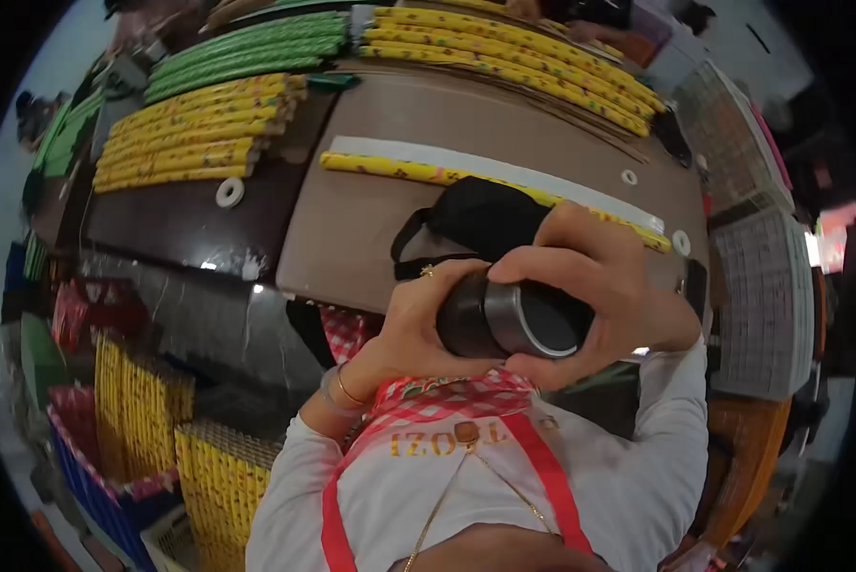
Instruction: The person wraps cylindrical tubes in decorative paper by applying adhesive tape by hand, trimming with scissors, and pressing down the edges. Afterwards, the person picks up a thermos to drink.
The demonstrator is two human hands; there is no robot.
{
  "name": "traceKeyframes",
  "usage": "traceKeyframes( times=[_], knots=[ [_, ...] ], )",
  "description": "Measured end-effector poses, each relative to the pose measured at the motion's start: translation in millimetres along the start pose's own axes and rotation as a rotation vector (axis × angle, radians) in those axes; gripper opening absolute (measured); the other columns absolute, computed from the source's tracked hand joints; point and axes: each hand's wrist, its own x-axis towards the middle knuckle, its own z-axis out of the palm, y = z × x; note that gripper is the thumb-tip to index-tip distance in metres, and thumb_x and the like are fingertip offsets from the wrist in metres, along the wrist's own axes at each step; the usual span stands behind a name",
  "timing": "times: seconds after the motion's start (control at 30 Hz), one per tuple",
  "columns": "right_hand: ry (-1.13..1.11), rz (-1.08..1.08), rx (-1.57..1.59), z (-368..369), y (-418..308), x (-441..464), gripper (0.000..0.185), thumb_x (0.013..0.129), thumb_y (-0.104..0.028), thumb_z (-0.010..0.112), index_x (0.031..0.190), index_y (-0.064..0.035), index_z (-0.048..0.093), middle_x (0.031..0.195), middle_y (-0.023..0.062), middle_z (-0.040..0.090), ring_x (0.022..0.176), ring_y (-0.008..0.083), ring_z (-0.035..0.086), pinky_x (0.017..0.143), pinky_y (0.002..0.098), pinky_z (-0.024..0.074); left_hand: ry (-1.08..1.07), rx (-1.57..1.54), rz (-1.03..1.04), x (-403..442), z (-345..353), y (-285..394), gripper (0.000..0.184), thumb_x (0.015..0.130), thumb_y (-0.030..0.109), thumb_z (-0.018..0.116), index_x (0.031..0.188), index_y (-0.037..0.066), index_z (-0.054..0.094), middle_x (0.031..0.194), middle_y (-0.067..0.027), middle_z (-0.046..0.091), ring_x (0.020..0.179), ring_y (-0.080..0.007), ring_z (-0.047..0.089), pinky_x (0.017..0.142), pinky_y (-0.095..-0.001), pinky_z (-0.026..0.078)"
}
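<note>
In front of my chest is a black bottle (pixel 463 319) with a dark, silver-rimmed cap (pixel 542 322). It lies tilted toward the right. My left hand (pixel 409 329) is closed around the body of the bottle. Fingers and thumb of my right hand (pixel 595 276) are wrapped round the cap end. Just beyond the hands, a black pouch (pixel 490 217) with a strap lies on the table (pixel 337 229). Behind the pouch is a yellow patterned roll (pixel 390 170) beside a white strip (pixel 428 154).
Stacks of yellow rolls (pixel 194 129) and green rolls (pixel 247 59) line the table's far side. White tape rings (pixel 229 193) lie about. Grey plastic crates (pixel 760 305) stand at right. Bins of yellow rolls (pixel 223 477) are at lower left. Other people are partly visible at the top.
</note>
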Motion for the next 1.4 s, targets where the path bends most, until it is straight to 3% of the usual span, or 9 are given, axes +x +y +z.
traceKeyframes(
  times=[0.2, 0.4, 0.43, 0.57, 0.67, 0.87, 1.03, 1.23, 1.4],
  knots=[
    [-0.514, -0.595, 0.249, 28, 13, 71, 0.042, 0.067, -0.026, 0.072, 0.107, -0.0255, 0.063, 0.113, 0.0058, 0.054, 0.069, 0.0218, 0.052, 0.062, 0.0297, 0.0417, -0.277, -0.244, -0.097, -63, -29, -47, 0.086, 0.049, 0.026, 0.086, 0.122, -0.002, 0.049, 0.107, -0.0126, 0.060, 0.098, -0.0198, 0.059, 0.087, -0.0306, 0.045],
    [-0.816, -0.571, 0.515, 31, 8, 115, 0.037, 0.074, -0.015, 0.068, 0.110, -0.0172, 0.061, 0.143, 0.0155, 0.031, 0.132, 0.0366, 0.029, 0.100, 0.0593, 0.0305, -0.094, -0.060, 0.056, -78, -36, -53, 0.089, 0.052, 0.023, 0.086, 0.127, 0.002, 0.044, 0.115, -0.0108, 0.057, 0.107, -0.0191, 0.055, 0.094, -0.0320, 0.041],
    [-0.592, -0.509, 0.420, 33, 0, 121, 0.041, 0.079, -0.033, 0.066, 0.113, -0.0110, 0.058, 0.126, 0.0217, 0.047, 0.114, 0.0337, 0.051, 0.086, 0.0498, 0.0467, 0.148, -0.196, -0.209, -59, -44, -5, 0.089, 0.051, 0.024, 0.087, 0.126, 0.002, 0.045, 0.115, -0.0119, 0.057, 0.108, -0.0207, 0.055, 0.094, -0.0339, 0.041],
    [-0.855, -0.175, -0.293, 25, -20, 138, 0.065, 0.079, -0.058, 0.057, 0.114, -0.0037, 0.051, 0.076, 0.0089, 0.056, 0.053, 0.0241, 0.059, 0.044, 0.0345, 0.0454, 0.183, -0.255, -0.294, -64, -54, -16, 0.084, 0.051, 0.027, 0.088, 0.120, 0.002, 0.048, 0.112, -0.0113, 0.058, 0.104, -0.0203, 0.057, 0.093, -0.0340, 0.042],
    [-1.128, -0.122, -0.365, 34, -23, 148, 0.061, 0.078, -0.054, 0.060, 0.114, -0.0056, 0.050, 0.083, 0.0121, 0.056, 0.066, 0.0264, 0.062, 0.048, 0.0335, 0.0457, 0.218, -0.188, -0.287, -64, -58, -22, 0.084, 0.051, 0.026, 0.088, 0.120, 0.001, 0.048, 0.110, -0.0110, 0.059, 0.102, -0.0197, 0.058, 0.091, -0.0335, 0.043],
    [-0.398, -0.785, 0.040, 39, -1, 143, 0.043, 0.079, -0.040, 0.063, 0.103, -0.0053, 0.053, 0.082, 0.0108, 0.054, 0.070, 0.0223, 0.058, 0.057, 0.0284, 0.0456, 0.468, -0.365, -0.253, -64, -45, -25, 0.083, 0.050, 0.023, 0.087, 0.120, -0.001, 0.048, 0.111, -0.0128, 0.058, 0.105, -0.0215, 0.056, 0.092, -0.0340, 0.043],
    [-0.954, -0.129, -0.287, 21, -18, 137, 0.054, 0.070, -0.037, 0.070, 0.109, -0.0032, 0.052, 0.080, 0.0095, 0.051, 0.073, 0.0203, 0.055, 0.054, 0.0270, 0.0456, 0.277, -0.122, -0.355, -63, -54, -19, 0.084, 0.049, 0.025, 0.087, 0.119, 0.002, 0.048, 0.116, -0.0136, 0.054, 0.108, -0.0206, 0.053, 0.093, -0.0344, 0.042],
    [-0.622, -0.560, 0.033, 14, 4, 129, 0.033, 0.062, -0.010, 0.063, 0.095, -0.0131, 0.060, 0.108, 0.0096, 0.051, 0.096, 0.0272, 0.052, 0.079, 0.0377, 0.0458, 0.306, -0.066, -0.263, -60, -49, -19, 0.089, 0.047, 0.025, 0.089, 0.121, 0.002, 0.046, 0.112, -0.0112, 0.056, 0.104, -0.0195, 0.055, 0.090, -0.0327, 0.042],
    [-0.343, -0.315, 0.321, 1, 30, 106, 0.052, 0.058, -0.010, 0.070, 0.106, -0.0141, 0.054, 0.117, 0.0169, 0.045, 0.100, 0.0285, 0.051, 0.084, 0.0337, 0.0442, 0.322, -0.201, -0.122, -55, -53, -23, 0.092, 0.048, 0.023, 0.090, 0.123, -0.002, 0.043, 0.115, -0.0126, 0.055, 0.106, -0.0206, 0.055, 0.092, -0.0324, 0.043]
  ],
)
